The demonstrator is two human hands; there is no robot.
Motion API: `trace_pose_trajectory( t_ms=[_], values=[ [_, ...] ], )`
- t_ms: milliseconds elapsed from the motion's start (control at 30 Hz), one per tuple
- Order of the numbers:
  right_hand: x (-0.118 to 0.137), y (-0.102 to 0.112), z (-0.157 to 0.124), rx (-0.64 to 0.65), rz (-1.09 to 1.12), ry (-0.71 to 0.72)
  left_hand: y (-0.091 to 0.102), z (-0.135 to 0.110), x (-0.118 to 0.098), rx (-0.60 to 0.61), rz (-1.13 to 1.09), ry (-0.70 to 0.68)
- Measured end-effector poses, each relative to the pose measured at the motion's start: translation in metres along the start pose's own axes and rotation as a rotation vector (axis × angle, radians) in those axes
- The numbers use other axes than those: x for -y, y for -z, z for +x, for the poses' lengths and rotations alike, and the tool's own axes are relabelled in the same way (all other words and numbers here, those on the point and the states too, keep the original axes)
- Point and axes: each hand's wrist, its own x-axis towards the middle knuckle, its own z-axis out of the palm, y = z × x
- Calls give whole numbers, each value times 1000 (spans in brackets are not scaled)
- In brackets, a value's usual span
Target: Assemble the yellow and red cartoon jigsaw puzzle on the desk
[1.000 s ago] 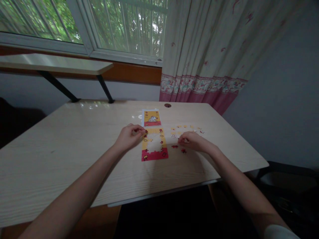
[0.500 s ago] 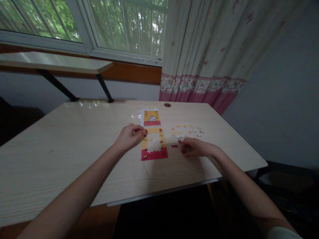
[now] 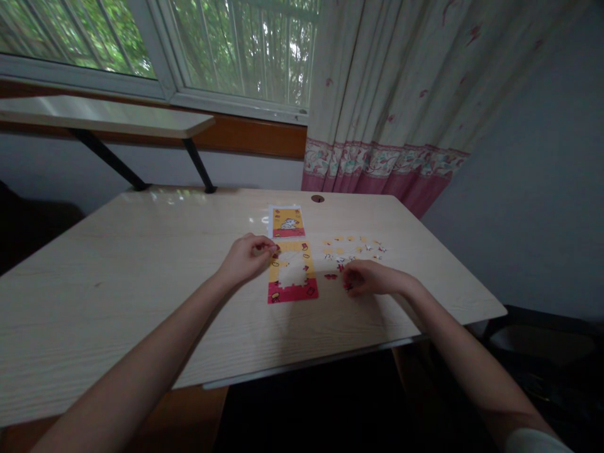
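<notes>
Pale wood grain covers the counter [image 3: 155,251], where a yellow-and-red puzzle frame [image 3: 293,294] lies flat, its middle mostly unfilled. Loose puzzle pieces [image 3: 331,277] are scattered just to its right, yellow and white ones farther back, red ones nearer. They look light, thin and fairly stiff, probably card; best pinched by opposite edges, sparing the small tabs, which could bend. The right hand [image 3: 365,277] has its grip curled low at a dark red piece [image 3: 348,287]; whether it is pinching it, I can't make out. The left hand [image 3: 243,259] has its grip drawn together at the frame's upper left edge; a dark red patch [image 3: 276,251] there may be a held piece or print. Just beyond the frame lies a picture card [image 3: 287,217]; farther out are a shelf [image 3: 108,116], a window [image 3: 245,56] and a patterned curtain [image 3: 368,94].
</notes>
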Motion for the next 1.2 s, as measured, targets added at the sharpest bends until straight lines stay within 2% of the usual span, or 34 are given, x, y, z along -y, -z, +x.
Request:
trace_pose_trajectory(
  t_ms=[233, 333, 433, 533, 667, 767, 867, 1033, 1200],
  values=[
    [4, -2, -4, 17, 72, 29, -3, 0, 4, 12, -4, -17],
    [11, 3, 0, 14, 86, 98, -5, -1, 5, 21, -36, -1],
    [22, 9, 17, -57, 224, 195, -7, -2, 2, 39, -131, 43],
    [35, 10, 47, -170, 429, 243, -9, -3, -1, 58, -245, 96],
    [48, -7, 86, -304, 629, 259, -11, -4, -4, 81, -326, 111],
    [51, -26, 101, -369, 730, 231, -13, -5, -6, 103, -334, 87],
    [51, -39, 103, -413, 785, 223, -16, -5, -6, 112, -333, 68],
    [53, -46, 101, -464, 785, 208, -21, -6, -3, 99, -382, 67],
    [55, -54, 101, -667, 642, 182, -22, -4, -9, -25, -549, 173]
  ],
)
